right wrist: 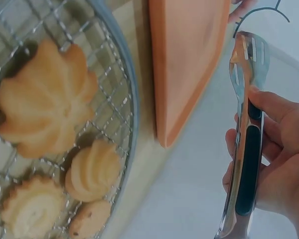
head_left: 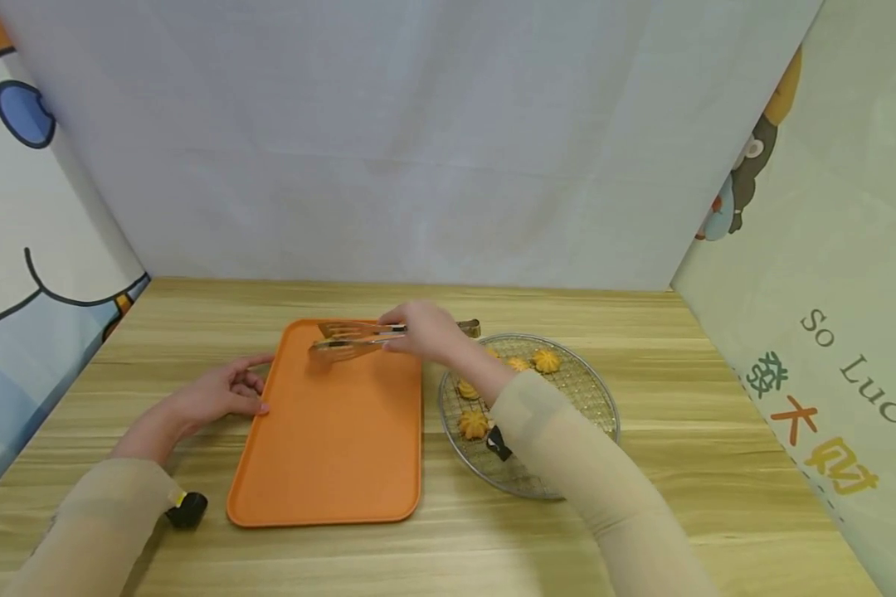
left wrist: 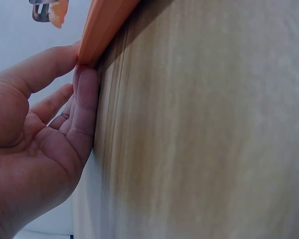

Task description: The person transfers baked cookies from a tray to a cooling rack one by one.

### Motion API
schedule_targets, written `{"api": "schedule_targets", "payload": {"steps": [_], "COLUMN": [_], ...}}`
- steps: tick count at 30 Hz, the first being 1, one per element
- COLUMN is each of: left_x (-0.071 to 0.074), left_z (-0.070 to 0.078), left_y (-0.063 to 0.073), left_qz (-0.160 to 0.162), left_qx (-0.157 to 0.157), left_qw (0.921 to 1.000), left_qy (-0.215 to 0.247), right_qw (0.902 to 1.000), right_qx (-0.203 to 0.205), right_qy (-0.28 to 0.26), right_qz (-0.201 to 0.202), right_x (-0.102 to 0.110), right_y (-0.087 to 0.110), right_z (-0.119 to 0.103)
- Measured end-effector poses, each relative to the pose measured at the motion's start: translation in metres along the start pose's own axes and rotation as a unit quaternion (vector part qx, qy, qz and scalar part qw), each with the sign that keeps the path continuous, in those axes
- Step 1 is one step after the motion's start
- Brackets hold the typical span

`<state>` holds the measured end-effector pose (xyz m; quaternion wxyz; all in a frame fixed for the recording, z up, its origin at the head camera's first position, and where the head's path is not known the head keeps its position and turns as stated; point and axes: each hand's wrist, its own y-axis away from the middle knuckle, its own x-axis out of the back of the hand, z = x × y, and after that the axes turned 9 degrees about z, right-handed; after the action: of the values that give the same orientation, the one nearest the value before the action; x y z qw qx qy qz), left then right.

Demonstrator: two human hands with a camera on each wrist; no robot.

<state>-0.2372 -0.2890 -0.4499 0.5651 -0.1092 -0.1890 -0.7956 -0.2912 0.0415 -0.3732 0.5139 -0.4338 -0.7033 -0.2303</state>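
An orange tray [head_left: 328, 448] lies on the wooden table, and my left hand [head_left: 209, 396] pinches its left rim, thumb above and a finger below in the left wrist view. Over the tray's far end, my right hand [head_left: 429, 332] grips metal tongs [right wrist: 249, 169] with dark handle inserts. The slotted tong heads point left. From the left wrist, a small yellow-orange cookie piece [left wrist: 59, 14] shows at the tong tips. Right of the tray is a round wire cooling rack [head_left: 590, 414], partly covered by my right forearm. It bears several swirled cookies [head_left: 474, 424].
The wooden table [head_left: 687, 514] reaches back to a pale cloth backdrop [head_left: 418, 166]. Printed cartoon panels stand at left and right. A gap of bare wood separates tray and rack. Small black devices [head_left: 187, 510] sit at both wrists.
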Motion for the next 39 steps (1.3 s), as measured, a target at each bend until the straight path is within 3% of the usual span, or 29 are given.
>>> {"api": "schedule_targets", "payload": {"steps": [10, 26, 39], "left_x": [-0.001, 0.001, 0.0], "left_z": [-0.001, -0.005, -0.001], "left_y": [0.0, -0.003, -0.002], "left_qz": [0.005, 0.005, 0.003], "left_qx": [-0.001, 0.001, 0.007], "left_qw": [1.0, 1.0, 1.0], "left_qy": [0.0, -0.002, 0.004], "right_qw": [0.9993, 0.9975, 0.9965], "right_qx": [0.013, 0.055, 0.05], "right_qy": [-0.031, -0.017, -0.035], "right_qz": [0.014, 0.042, 0.058], "right_x": [0.024, 0.052, 0.076], "right_y": [0.011, 0.037, 0.06], "right_z": [0.006, 0.013, 0.023]}}
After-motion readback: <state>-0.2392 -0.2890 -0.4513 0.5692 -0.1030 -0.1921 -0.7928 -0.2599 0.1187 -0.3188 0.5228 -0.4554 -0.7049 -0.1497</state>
